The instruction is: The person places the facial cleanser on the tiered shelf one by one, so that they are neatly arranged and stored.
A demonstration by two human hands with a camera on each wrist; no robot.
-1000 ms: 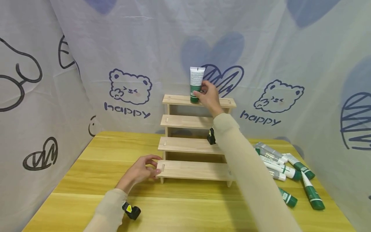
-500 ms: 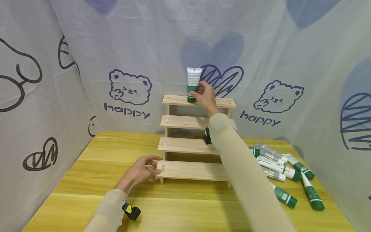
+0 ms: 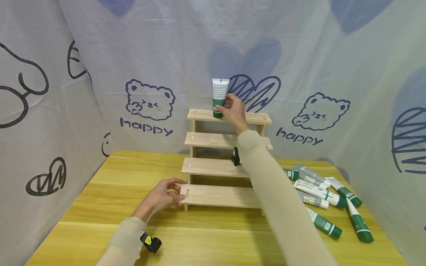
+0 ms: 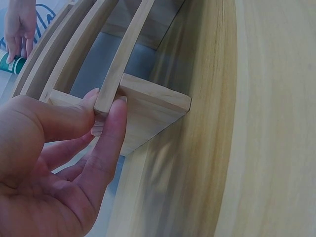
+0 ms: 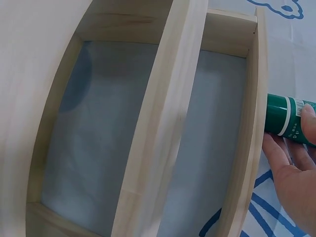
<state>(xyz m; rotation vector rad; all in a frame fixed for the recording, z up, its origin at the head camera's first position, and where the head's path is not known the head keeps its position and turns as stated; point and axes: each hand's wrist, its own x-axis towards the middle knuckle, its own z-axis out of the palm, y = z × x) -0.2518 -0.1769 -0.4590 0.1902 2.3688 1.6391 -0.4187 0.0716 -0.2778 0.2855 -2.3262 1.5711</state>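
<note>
A stepped wooden rack (image 3: 219, 194) with several shelves stands on the table. On its top shelf, left of the middle, a green and white squeeze tube (image 3: 219, 94) is upright, cap down. My right hand (image 3: 235, 112) grips the tube's lower green part between thumb and fingers. In the right wrist view the tube's green cap end (image 5: 279, 114) meets the top board. My left hand (image 3: 163, 195) pinches the left end of the lowest shelf; the left wrist view shows thumb and a finger on the board's end (image 4: 111, 91).
Several green, white and grey tubes (image 3: 323, 195) lie in a loose pile on the table's right side, partly behind my right sleeve (image 3: 276, 195). A printed cloth (image 3: 196, 55) hangs close behind the rack. The wooden table (image 3: 119, 181) extends left of the rack.
My right hand has shifted a little to the left along the top shelf with the tube upright in its grip. The left hand has stayed on the lowest shelf's end.
</note>
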